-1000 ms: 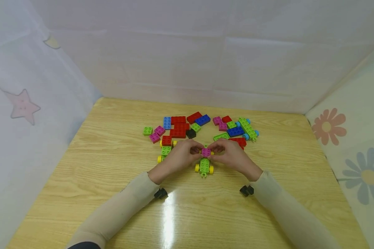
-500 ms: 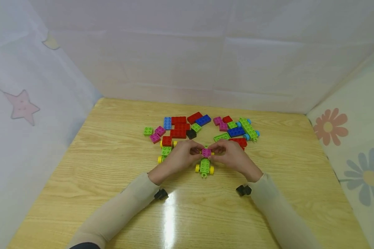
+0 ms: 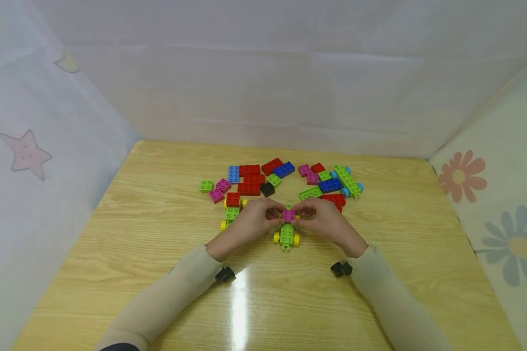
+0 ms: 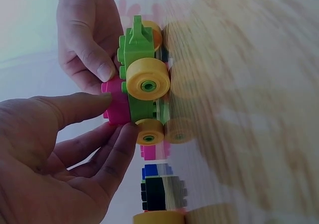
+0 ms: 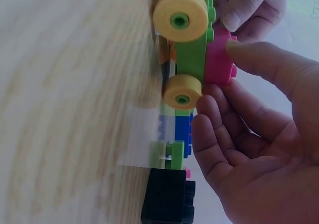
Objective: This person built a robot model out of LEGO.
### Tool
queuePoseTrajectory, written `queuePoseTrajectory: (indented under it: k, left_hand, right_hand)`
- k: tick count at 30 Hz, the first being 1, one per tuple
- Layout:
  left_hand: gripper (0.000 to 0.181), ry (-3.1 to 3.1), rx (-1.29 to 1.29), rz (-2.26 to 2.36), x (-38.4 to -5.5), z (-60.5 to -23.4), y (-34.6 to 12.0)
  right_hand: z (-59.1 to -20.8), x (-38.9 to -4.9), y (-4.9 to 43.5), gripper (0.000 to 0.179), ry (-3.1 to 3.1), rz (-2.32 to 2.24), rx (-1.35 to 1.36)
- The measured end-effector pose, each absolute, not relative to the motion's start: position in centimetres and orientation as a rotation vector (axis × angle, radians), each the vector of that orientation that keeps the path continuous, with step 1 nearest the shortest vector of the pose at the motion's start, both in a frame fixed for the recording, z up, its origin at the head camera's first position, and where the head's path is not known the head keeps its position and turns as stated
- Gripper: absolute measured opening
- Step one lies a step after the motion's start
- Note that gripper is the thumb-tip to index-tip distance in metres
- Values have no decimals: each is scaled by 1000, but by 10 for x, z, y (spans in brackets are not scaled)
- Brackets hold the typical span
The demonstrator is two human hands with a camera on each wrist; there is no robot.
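Note:
A pink building brick (image 3: pixel 288 215) sits on the far half of a lime-green wheeled base (image 3: pixel 287 235) with yellow wheels, which stands on the table. My left hand (image 3: pixel 253 219) pinches the brick's left side between thumb and fingers. From the right, my right hand (image 3: pixel 327 222) pinches the same brick. In the left wrist view, the pink brick (image 4: pixel 118 102) lies against the studs of the base (image 4: pixel 139 50), with no clear gap between them. The right wrist view shows my right thumb on the pink brick (image 5: pixel 219 59) and its fingers by a wheel.
Beside my left hand stands another green base with yellow wheels (image 3: pixel 224 225), topped by a red brick (image 3: pixel 233 199). Red, blue, green, pink and black bricks lie behind the hands. A green base with blue wheels (image 3: pixel 348 182) is at the back right. White cloth (image 3: pixel 246 97) hangs behind the table.
Both hands keep pinching the pink brick, and the wheeled base stays in place. My right forearm has swung slightly inward. The head view has shifted a little.

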State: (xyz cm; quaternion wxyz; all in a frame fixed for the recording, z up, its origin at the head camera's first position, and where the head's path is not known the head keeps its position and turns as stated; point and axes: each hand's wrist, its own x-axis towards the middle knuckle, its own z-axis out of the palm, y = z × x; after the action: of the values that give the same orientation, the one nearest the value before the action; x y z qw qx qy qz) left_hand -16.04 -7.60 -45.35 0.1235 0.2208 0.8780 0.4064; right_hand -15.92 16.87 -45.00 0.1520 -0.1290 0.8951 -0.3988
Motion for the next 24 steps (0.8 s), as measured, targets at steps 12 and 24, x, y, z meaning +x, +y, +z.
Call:
queuePoseTrajectory:
  k: [12, 24]
  left_hand:
    - [32, 2571, 600, 1167, -158, -450, -76]
    - [32, 2591, 603, 1170, -158, -451, -76]
  right_hand:
    - [-455, -156, 170, 37, 2549, -1201, -357]
    - [-442, -168, 194, 41, 2681, -1206, -349]
